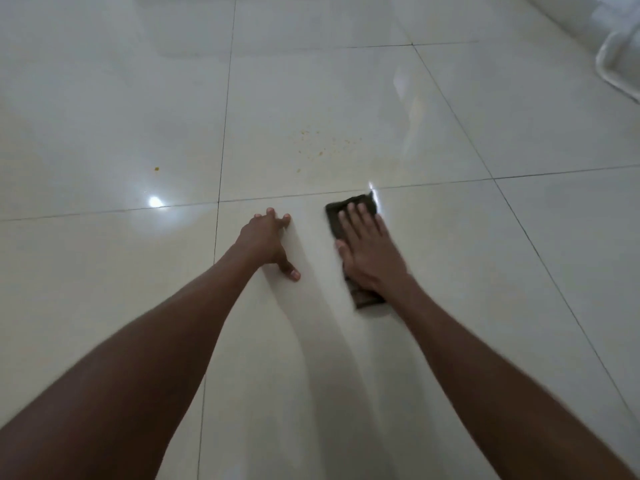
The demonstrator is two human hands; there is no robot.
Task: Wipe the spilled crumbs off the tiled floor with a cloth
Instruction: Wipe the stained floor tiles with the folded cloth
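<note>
- Head view, looking down at a glossy pale tiled floor point(450, 109) with dark grout lines.
- Right hand point(367, 252) lies palm-down, flat on a dark cloth point(349, 209); fingers straight and close together, thumb out to the side, pressing rather than gripping.
- Cloth is folded into a long strip, poking out past the fingertips at 12 o'clock and under the wrist at 6 o'clock.
- Left hand point(268, 239) is at 9 o'clock of the cloth, apart from it, fingers spread, tips braced on the tile, holding nothing.
- Crumbs point(320, 145): small orange specks scattered at 12 o'clock of the hands, beyond the grout line, not touching the cloth.
- One stray crumb point(157, 169) at 10 o'clock, well apart from the rest.
- No containers visible; a white blurred object point(620, 64) at 2 o'clock, cannot tell what.
</note>
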